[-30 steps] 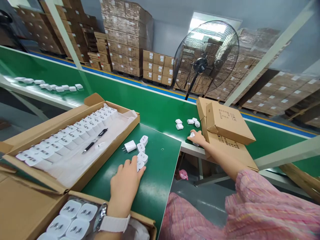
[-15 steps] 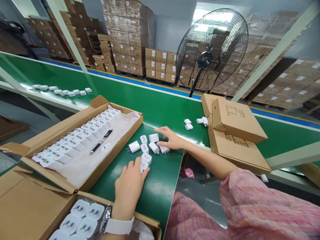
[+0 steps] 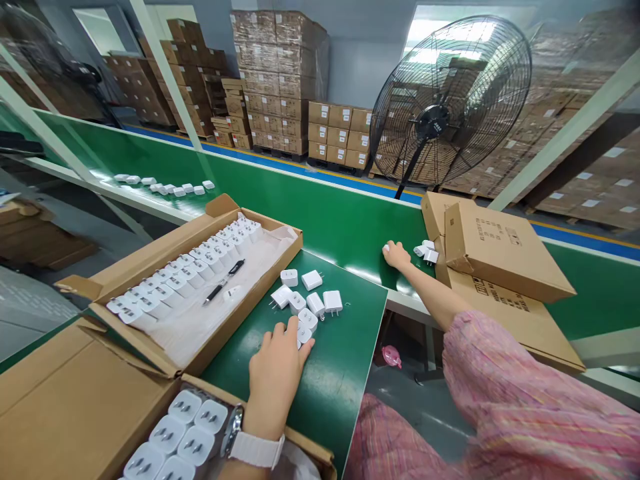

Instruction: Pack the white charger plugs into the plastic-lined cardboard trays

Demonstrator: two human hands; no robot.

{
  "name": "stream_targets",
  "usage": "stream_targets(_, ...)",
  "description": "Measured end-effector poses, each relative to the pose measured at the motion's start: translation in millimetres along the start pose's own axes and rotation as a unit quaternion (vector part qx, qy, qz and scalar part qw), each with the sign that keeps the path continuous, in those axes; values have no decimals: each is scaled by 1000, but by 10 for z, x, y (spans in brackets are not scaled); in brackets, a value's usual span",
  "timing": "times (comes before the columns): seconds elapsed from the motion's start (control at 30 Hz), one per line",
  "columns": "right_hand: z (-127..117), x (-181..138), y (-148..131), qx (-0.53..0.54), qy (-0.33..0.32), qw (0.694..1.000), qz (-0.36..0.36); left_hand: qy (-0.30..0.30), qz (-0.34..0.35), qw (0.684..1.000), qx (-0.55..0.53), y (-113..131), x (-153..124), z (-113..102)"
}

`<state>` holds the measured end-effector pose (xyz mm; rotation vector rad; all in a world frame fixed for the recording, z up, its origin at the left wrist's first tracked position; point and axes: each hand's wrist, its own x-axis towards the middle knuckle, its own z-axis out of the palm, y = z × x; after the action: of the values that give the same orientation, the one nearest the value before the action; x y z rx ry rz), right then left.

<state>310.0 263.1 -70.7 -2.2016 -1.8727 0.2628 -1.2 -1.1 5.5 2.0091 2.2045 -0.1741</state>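
- The left hand [image 3: 277, 363] is placed low on the bench [image 3: 333, 373], its fingers touching the nearest white adapter [image 3: 305, 335]; perhaps this keeps the piece from sliding. I cannot tell if they grip it.
- The right hand [image 3: 397, 255] is stretched over the long green surface [image 3: 340, 213]. Its fingers bend over a small white piece [image 3: 385, 249], mostly hidden, so I cannot tell whether they are closed on it.
- Loose adapters [image 3: 315, 305] lie close together on the bench, prongs in different directions, probably within easy reach of both hands.
- The long open carton [image 3: 245, 303] holds packed adapters [image 3: 187, 270], prongs upward, along one side; a pen [image 3: 224, 283] lies on its pale lining.
- The nearer open carton [image 3: 325, 456] has larger-looking adapters [image 3: 167, 433], also prongs up, probably for tight packing.
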Motion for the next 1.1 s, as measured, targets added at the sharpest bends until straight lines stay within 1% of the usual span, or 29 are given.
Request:
stream_targets(0.1, 29, -171, -359, 26, -5, 992, -127, -15, 0, 1000, -3, 8, 8, -20)
stream_targets(0.2, 141, -425, -728, 51, -28, 964, -258, -19, 2, 1000, -2, 11, 20, -44)
stream_targets(0.27, 186, -472, -849, 32, -39, 950, -307, -22, 1, 1000, 2, 8, 30, -56)
stream_targets(0.3, 181, -437, -839, 9, -37, 950, -309, -24, 1, 1000, 5, 7, 34, -62)
stream_targets(0.33, 155, -369, -776, -19, -33, 954, -297, -25, 2, 1000, 7, 5, 37, -66)
stream_targets(0.4, 55, -164, -496, -75, -22, 970, -232, -25, 4, 1000, 10, 5, 37, -71)
stream_targets(0.5, -121, 186, 161, -141, -37, 983, -114, -23, 2, 1000, 7, 6, 31, -69)
stream_targets(0.6, -209, 490, 796, -207, -81, 974, -32, -22, 2, 1000, 5, 1, 30, -53)
stream_targets(0.63, -215, 583, 958, -225, -95, 970, -15, -20, 1, 1000, 6, -2, 31, -45)
stream_targets(0.7, -211, 759, 1192, -254, -118, 960, 5, -15, -1, 1000, 9, -10, 32, -29)
stream_targets(0.77, -203, 921, 1328, -273, -137, 952, 12, -13, -6, 1000, 12, -17, 33, -18)
stream_targets(0.9, -212, 1132, 1459, -291, -168, 942, 7, -25, -14, 1000, 8, -30, 38, -13)
stream_targets(1.0, -221, 1156, 1514, -283, -186, 941, -15, -27, -12, 1000, 3, -32, 48, -12)
stream_targets(1.1, -206, 1085, 1521, -252, -194, 947, -47, -26, -13, 1000, 4, -22, 55, -14)
